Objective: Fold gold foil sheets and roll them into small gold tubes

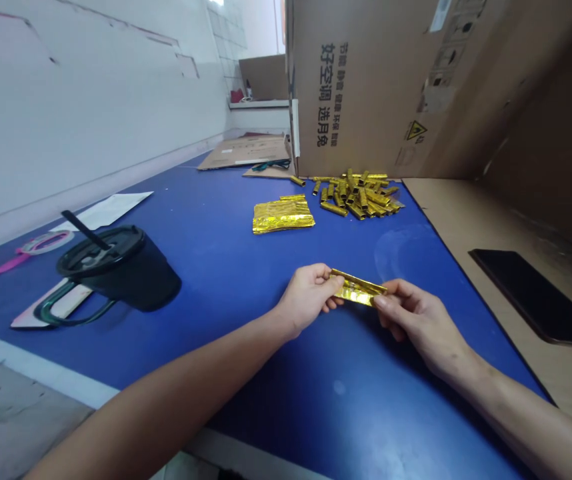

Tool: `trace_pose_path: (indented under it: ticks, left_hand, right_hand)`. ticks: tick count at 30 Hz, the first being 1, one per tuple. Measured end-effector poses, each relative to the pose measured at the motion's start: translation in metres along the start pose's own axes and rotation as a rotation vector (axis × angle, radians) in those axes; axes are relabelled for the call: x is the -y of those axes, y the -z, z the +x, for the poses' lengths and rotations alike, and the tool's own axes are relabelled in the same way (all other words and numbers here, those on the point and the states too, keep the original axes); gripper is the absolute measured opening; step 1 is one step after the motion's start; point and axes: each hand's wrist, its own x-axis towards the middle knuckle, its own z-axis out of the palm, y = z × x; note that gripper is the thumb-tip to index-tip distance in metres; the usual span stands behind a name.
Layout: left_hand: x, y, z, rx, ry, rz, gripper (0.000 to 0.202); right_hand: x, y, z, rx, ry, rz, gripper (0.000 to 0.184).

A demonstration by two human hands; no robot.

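Observation:
Between my two hands a shiny gold foil strip, folded lengthwise, is held just above the blue table. My left hand pinches its left end with thumb and fingers. At the right end, the thumb and fingers of my right hand are closed on it. Beyond my hands lies a flat stack of gold foil pieces. Further back on the right, a heap of small folded gold foil tubes rests against the carton.
A big cardboard carton stands at the back right. On the left are a dark lidded mug with a straw, a roll of tape and a white sheet. A black phone-like slab lies on cardboard at right.

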Motion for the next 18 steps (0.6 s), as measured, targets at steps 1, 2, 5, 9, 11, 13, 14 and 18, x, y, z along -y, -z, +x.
trace_pose_path:
  ticks: [1,2,5,9,11,13,14,18]
  left_hand:
    - [0.0008,0.0007,-0.0001,0.011,0.016,0.0,0.013]
    - [0.0015,0.001,-0.0002,0.026,0.034,0.005,0.015]
    - [0.0037,0.0008,-0.0008,0.037,0.034,0.017,0.015]
    - [0.0046,-0.0005,-0.0027,-0.011,-0.111,0.012,0.012]
    - [0.0038,-0.0011,-0.0037,-0.01,-0.129,0.013,0.012]
    - [0.003,-0.0016,-0.0043,-0.014,-0.126,0.013,0.01]
    - [0.0028,-0.0016,-0.0043,-0.021,-0.126,0.013,0.009]
    - [0.0042,-0.0007,-0.0035,-0.06,-0.16,0.013,0.01]
  right_hand:
    - [0.0001,-0.0001,0.0003,-0.003,-0.003,0.002,0.031]
    - [0.0,0.0,0.0006,-0.003,-0.005,0.006,0.03]
    - [-0.0013,0.001,0.0016,0.004,-0.017,0.007,0.028]
    - [-0.003,0.0029,0.0018,0.013,-0.022,-0.018,0.032]
    - [-0.0036,0.0034,0.0015,0.019,-0.008,-0.021,0.033]
    - [-0.0037,0.0034,0.001,0.019,0.004,-0.009,0.032]
    - [-0.0036,0.0033,0.0008,0.017,0.007,0.002,0.031]
    - [-0.0021,0.0026,-0.0013,0.05,0.029,0.054,0.027]
